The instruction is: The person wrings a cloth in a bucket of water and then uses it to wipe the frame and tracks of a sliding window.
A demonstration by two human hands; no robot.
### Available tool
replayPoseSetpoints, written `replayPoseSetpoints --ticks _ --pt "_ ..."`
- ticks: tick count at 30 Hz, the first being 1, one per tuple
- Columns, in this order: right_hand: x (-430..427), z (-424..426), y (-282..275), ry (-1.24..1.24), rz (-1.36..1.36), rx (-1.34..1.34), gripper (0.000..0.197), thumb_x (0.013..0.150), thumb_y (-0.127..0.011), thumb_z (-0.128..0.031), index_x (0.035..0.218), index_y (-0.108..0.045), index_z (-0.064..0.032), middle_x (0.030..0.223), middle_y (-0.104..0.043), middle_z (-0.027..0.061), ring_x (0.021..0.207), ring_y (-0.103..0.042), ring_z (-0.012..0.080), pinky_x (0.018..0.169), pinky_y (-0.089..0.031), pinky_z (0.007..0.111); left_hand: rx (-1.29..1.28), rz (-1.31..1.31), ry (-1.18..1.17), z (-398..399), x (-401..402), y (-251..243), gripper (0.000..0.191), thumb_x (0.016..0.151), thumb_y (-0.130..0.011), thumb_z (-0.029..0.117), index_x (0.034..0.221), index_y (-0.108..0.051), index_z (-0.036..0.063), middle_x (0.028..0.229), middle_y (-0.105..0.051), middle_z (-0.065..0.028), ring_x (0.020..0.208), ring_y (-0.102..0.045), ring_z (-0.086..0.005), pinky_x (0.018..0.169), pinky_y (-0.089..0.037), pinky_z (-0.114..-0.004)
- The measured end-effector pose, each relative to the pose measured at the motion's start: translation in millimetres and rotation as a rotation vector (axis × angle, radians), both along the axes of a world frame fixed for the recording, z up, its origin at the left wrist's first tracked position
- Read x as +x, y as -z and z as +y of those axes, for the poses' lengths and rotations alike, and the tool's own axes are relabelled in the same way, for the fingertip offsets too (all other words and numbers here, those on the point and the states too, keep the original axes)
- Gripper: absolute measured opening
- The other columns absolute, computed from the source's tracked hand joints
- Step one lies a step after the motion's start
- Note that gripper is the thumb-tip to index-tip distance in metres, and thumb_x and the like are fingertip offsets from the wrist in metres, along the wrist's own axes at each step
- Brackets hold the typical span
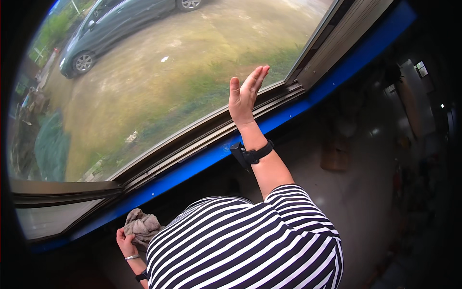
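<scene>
A crumpled grey-brown cloth is bunched up in my left hand, low at the left beside my striped shirt. That hand hangs close to the blue strip under the window frame. My right hand is raised over the window's lower track, fingers stretched out and thumb apart, holding nothing. Whether it touches the frame or a pane, I cannot tell. A black strap with a small box goes around my right wrist.
A blue strip with screws runs along the inner side of the window. At the right stands the window's side frame. Outside are a parked car and dirt ground. Indoors, a brown box-like object sits on the dim floor.
</scene>
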State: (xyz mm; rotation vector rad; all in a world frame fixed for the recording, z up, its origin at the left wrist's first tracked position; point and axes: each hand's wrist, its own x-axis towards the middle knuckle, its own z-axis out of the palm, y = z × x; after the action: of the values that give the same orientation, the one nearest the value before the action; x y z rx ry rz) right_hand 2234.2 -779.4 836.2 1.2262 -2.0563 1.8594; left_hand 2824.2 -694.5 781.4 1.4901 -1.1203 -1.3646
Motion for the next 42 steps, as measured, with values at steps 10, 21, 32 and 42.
replayPoseSetpoints --ticks 10,21,32,42 --pt "-123.2 40.4 -14.7 0.156 -0.005 -0.019 0.075 0.094 -0.047 -0.049 0.140 -0.026 0.0058 0.136 -0.039 0.0247 0.127 -0.036 0.0362 0.106 -0.029 0.040 -0.026 -0.008 0.069 -0.4 -32.5 -22.2 0.031 0.062 -0.058 -0.006 0.093 -0.055 0.0017 0.090 -0.059 -0.0022 0.082 -0.055 -0.0117 0.080 -0.043 -0.024" --pt "-47.7 12.4 -9.6 -0.049 -0.236 -0.112 0.035 0.098 -0.050 -0.017 0.128 -0.048 0.0008 0.118 -0.058 0.0064 0.107 -0.054 0.0137 0.093 -0.041 0.026 -0.026 0.011 0.089 3.1 -24.5 -21.3 0.031 0.061 -0.056 -0.005 0.092 -0.054 0.0016 0.093 -0.058 -0.0028 0.085 -0.054 -0.0114 0.081 -0.043 -0.024" --pt "34.1 -15.4 -8.0 -0.187 -0.007 -0.028 0.026 0.090 -0.064 -0.025 0.101 -0.060 -0.0013 0.090 -0.067 0.0072 0.078 -0.064 0.0138 0.073 -0.049 0.027 -0.069 0.002 0.122 -0.5 -16.0 -11.4 0.026 0.065 -0.057 -0.007 0.090 -0.056 0.0015 0.090 -0.058 -0.0010 0.081 -0.054 -0.0083 0.076 -0.043 -0.021" --pt "129.1 -62.3 14.7 -0.449 -0.015 0.005 0.021 0.085 -0.069 -0.018 0.094 -0.060 0.0004 0.088 -0.061 0.0093 0.074 -0.065 0.0156 0.063 -0.054 0.028 -0.054 0.012 0.115 1.9 0.5 8.3 0.028 0.063 -0.058 -0.008 0.089 -0.057 0.0021 0.090 -0.058 -0.0006 0.082 -0.054 -0.0086 0.077 -0.044 -0.022"
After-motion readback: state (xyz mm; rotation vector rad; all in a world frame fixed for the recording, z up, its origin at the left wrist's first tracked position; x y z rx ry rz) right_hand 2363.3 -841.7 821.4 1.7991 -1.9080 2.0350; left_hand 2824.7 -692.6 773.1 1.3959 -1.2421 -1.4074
